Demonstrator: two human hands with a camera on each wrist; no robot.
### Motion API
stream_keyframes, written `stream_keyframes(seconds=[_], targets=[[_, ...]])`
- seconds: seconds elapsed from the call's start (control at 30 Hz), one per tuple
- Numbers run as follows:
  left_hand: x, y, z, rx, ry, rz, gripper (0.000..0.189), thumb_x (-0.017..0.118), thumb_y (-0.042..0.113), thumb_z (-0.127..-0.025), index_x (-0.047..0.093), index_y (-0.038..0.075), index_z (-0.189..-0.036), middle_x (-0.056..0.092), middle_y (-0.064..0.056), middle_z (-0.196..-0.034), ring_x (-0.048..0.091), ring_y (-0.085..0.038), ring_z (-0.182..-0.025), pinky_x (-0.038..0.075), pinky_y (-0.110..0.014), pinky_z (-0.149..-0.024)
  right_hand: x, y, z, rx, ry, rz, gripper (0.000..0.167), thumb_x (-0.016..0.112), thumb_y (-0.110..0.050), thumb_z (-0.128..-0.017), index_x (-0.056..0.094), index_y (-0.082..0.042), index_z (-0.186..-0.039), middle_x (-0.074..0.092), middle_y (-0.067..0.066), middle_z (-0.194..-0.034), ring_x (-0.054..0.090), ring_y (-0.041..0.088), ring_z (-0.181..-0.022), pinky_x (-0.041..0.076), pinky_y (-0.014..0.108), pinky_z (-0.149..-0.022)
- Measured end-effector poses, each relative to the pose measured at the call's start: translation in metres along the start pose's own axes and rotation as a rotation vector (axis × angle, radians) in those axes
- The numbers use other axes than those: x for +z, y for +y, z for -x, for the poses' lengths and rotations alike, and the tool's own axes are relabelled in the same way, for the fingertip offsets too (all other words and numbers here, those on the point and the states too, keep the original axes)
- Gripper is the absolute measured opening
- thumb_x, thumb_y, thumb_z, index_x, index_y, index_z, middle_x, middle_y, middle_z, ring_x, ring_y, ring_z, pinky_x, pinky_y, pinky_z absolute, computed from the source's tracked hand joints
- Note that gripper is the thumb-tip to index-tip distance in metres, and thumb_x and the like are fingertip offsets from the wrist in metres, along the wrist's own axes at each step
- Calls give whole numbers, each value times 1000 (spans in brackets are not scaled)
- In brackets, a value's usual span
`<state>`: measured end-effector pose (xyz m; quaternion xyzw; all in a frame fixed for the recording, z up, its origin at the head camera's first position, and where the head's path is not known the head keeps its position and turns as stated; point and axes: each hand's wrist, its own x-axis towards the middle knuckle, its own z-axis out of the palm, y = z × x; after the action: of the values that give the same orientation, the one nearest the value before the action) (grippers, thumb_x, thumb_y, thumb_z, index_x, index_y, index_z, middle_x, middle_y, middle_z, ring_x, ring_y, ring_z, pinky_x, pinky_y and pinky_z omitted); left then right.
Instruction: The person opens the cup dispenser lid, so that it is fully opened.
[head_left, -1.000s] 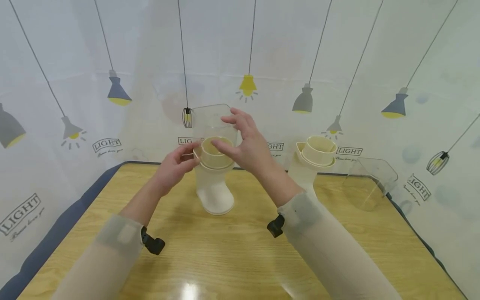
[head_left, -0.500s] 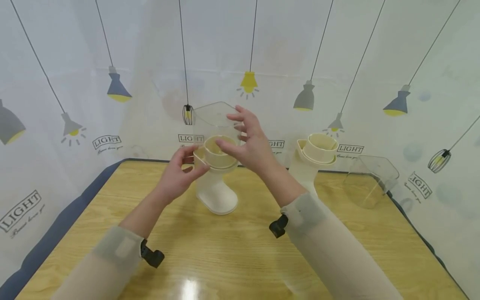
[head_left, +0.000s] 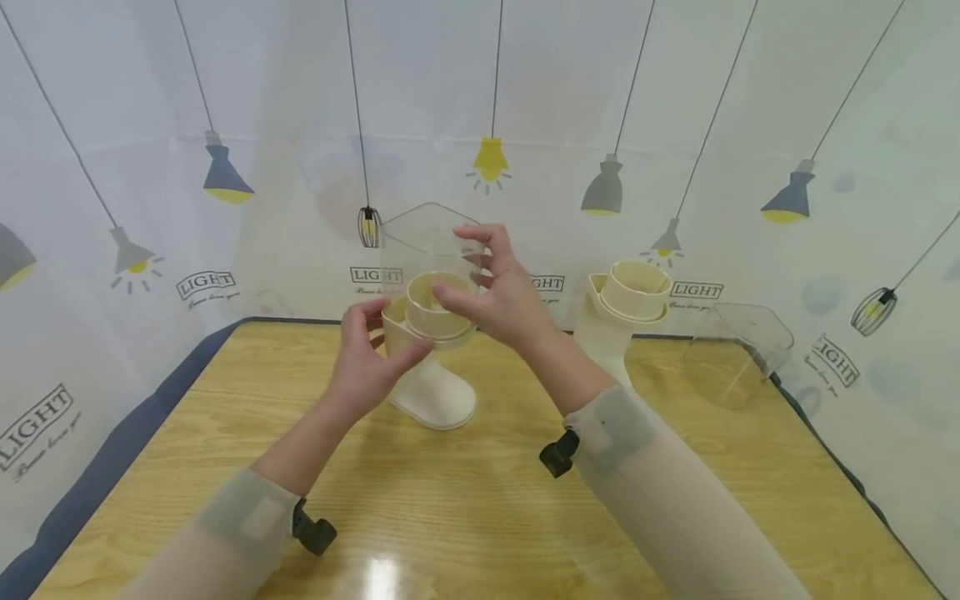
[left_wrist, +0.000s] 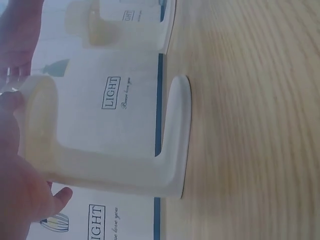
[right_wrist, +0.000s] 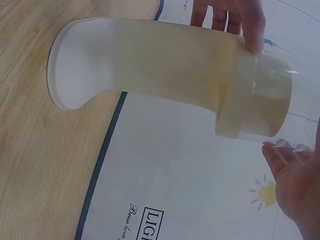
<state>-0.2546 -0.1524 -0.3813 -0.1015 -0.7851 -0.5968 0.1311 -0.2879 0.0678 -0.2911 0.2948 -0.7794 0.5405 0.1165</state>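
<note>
A cream stand with a flat foot stands upright on the table. Its head carries a round cream collar, and a clear plastic container surrounds and rises above that collar. My left hand grips the stand's head from the left, thumb at the front and fingers behind. On the container's right side, my right hand holds the clear wall between thumb and fingers. The right wrist view shows its fingertips touching the clear wall beside the collar. The container's bottom edge is hard to make out.
Another cream stand with a collar stands to the right, partly behind my right forearm. A second clear container sits at the table's back right corner. A lamp-patterned curtain hangs behind the wooden table.
The clear container has turned slightly, with a corner now towards the back. My left hand has shifted, its thumb moving right and down along the stand's head. The right hand stays on the container.
</note>
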Motion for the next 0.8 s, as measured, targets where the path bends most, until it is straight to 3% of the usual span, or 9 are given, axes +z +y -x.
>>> stream_keyframes(seconds=[0.23, 0.63, 0.8], targets=[[22, -1, -1, -24, 61, 66, 105, 97, 35, -83, 23, 15, -156, 37, -13, -155, 47, -28, -140, 45, -49, -120, 2, 0, 0, -6, 20, 36, 75, 87, -19, -93, 41, -18, -152, 46, 5, -168, 59, 35, -146, 52, 54, -121], [38, 4, -5, 35, 163, 32, 116, 102, 34, -76, 25, 17, -161, 35, -12, -163, 44, -27, -147, 39, -48, -127, 8, -1, 0, -8, 46, 54, 81, 90, -22, -90, 39, -16, -153, 48, 5, -166, 59, 34, -145, 51, 53, -121], [45, 1, -7, 31, 189, 20, 123, 104, 37, -72, 24, 17, -162, 33, -14, -166, 44, -28, -148, 38, -48, -128, 15, -4, 0, 12, 96, 114, 88, 95, -32, -87, 37, -16, -151, 49, 3, -165, 56, 32, -147, 49, 53, -123]])
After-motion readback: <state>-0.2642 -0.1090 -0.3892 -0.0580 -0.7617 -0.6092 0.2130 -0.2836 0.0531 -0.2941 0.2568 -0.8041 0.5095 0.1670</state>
